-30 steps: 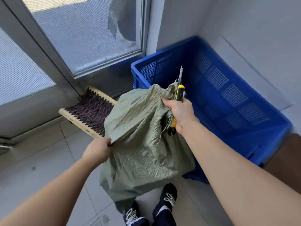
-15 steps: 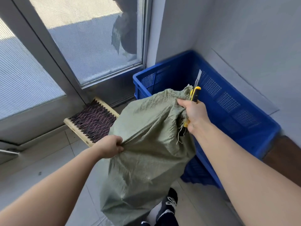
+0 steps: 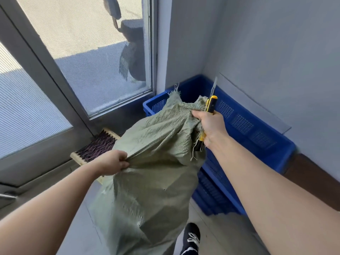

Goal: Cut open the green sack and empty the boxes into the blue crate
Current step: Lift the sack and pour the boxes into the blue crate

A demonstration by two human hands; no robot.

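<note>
Green sack [image 3: 156, 162] hoisted beside blue crate [image 3: 257, 129], left hand [image 3: 112, 162] clenching its side, right hand [image 3: 209, 124] clutching mouth plus knife [image 3: 211, 103]; soft, likely weighty, best gripped by gathered cloth.

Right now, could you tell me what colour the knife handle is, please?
Yellow with black, on the knife handle in the right hand; head view.

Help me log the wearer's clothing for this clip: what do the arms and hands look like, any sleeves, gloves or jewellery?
Both arms are bare as far up as the view shows, with no sleeves in sight. The left hand and the right hand wear no gloves, and no rings, watch or wristbands are visible. The only clothing in sight is a black shoe with white laces.
</note>
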